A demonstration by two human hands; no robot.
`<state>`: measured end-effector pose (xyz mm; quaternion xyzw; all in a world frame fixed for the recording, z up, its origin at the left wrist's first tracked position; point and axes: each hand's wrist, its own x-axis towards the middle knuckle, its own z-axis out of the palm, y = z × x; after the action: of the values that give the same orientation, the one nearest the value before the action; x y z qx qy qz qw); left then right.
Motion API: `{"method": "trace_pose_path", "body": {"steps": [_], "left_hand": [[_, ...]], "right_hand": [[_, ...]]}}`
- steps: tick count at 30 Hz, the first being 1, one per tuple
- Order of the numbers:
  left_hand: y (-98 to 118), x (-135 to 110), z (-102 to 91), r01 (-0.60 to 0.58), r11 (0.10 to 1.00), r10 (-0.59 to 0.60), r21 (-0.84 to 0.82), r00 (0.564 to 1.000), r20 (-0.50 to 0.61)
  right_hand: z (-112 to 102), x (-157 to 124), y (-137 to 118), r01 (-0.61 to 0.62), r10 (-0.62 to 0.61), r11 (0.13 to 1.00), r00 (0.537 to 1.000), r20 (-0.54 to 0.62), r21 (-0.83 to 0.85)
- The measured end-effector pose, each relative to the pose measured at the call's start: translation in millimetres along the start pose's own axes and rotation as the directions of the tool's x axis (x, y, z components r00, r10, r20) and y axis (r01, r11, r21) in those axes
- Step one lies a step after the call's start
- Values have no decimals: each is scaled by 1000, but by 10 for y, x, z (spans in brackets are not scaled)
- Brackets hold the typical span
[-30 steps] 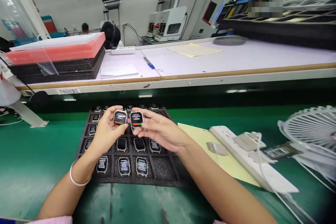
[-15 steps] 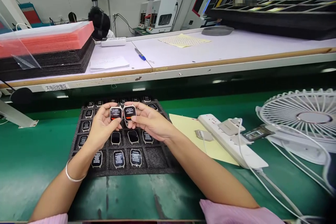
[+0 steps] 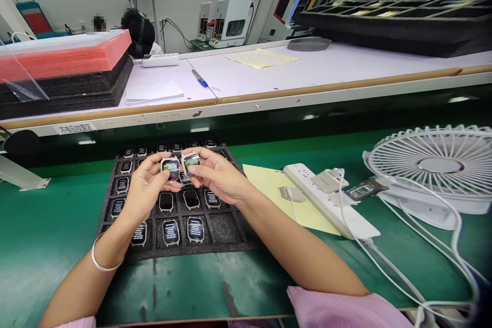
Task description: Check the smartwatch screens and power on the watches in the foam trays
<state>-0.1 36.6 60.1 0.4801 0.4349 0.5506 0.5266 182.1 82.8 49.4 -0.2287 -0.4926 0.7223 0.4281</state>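
My left hand (image 3: 144, 192) holds a strapless smartwatch body (image 3: 170, 168), its lit screen facing me. Beside it, my right hand (image 3: 219, 177) pinches a second smartwatch body (image 3: 191, 162), tilted a little. Both hands hover over a black foam tray (image 3: 225, 228) on the green bench. Its pockets hold several more watch bodies, some with lit text screens, some dark. A bangle sits on my left wrist.
Right of the tray lie a yellow sheet (image 3: 269, 189), a white power strip (image 3: 330, 202) with plugged chargers and cables, and a white fan (image 3: 434, 164). A raised white shelf (image 3: 307, 74) behind carries stacked pink and black foam (image 3: 65, 74), papers and a pen. A person sits far behind.
Both watch screens went from black and red to a lighter greenish display. The right-hand watch has tilted. The view dropped and shifted right, bringing the fan fully into view.
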Motion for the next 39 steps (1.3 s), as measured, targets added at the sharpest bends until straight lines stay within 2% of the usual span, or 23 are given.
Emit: {"method": "trace_pose_path", "body": {"steps": [18, 25, 28, 32, 36, 39], "left_hand": [[25, 9, -3, 32, 999, -32, -26, 999, -1], [97, 18, -39, 6, 998, -5, -61, 1000, 6], [224, 126, -42, -59, 995, 60, -82, 998, 5], [530, 392, -31, -225, 973, 226, -60, 974, 16], [904, 639, 10, -396, 918, 397, -33, 917, 32], [1146, 731, 58, -504, 864, 504, -19, 862, 49]], "right_hand": [[15, 2, 9, 18, -17, 1000, 1000, 15, -25], [27, 42, -15, 2, -3, 999, 1000, 30, 46], [60, 181, -173, 44, -45, 999, 998, 53, 17], [147, 492, -543, 196, -186, 976, 977, 102, -96], [274, 753, -954, 357, -334, 924, 928, 164, -135], [363, 821, -1213, 455, -417, 880, 878, 235, -139]]}}
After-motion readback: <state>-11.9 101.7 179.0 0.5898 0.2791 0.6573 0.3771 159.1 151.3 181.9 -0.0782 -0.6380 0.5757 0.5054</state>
